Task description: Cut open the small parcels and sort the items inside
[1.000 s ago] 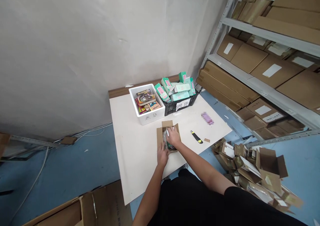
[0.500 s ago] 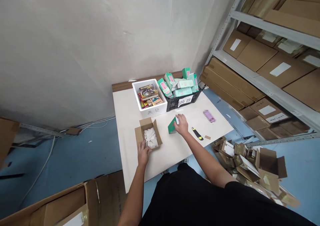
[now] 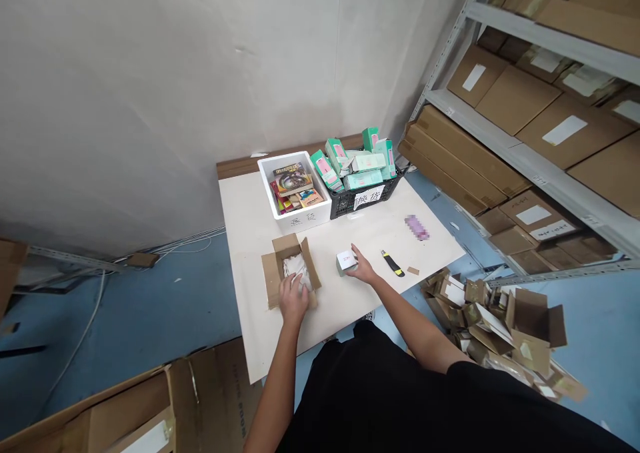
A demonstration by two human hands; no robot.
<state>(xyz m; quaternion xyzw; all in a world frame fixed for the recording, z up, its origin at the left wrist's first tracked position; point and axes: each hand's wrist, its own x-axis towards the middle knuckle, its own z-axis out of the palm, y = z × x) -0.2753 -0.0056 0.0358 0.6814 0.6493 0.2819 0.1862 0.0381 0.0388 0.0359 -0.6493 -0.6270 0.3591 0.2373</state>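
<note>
A small open cardboard box (image 3: 274, 281) with white paper padding inside lies on the white table (image 3: 250, 219). My left hand (image 3: 293, 299) rests on the box's near edge and padding, fingers curled over it. Right of it stands a small green box (image 3: 346, 262) with a white end. My right hand (image 3: 364, 267) holds this green box from its right side, fingers against it. A yellow-and-black utility knife (image 3: 393, 263) lies just right of that hand.
At the table's back stand a white foam bin (image 3: 296, 221) of colourful packs and a black crate (image 3: 345, 203) piled with green boxes. A pink item (image 3: 417, 227) lies at right. Shelves of cartons (image 3: 500, 106) stand right; torn cardboard (image 3: 505, 326) litters the floor; an open carton (image 3: 125, 413) sits near left.
My right hand lifted the green box out of the cardboard box and set it upright on the table to the right. My left hand slid the cardboard box left and stays on it.
</note>
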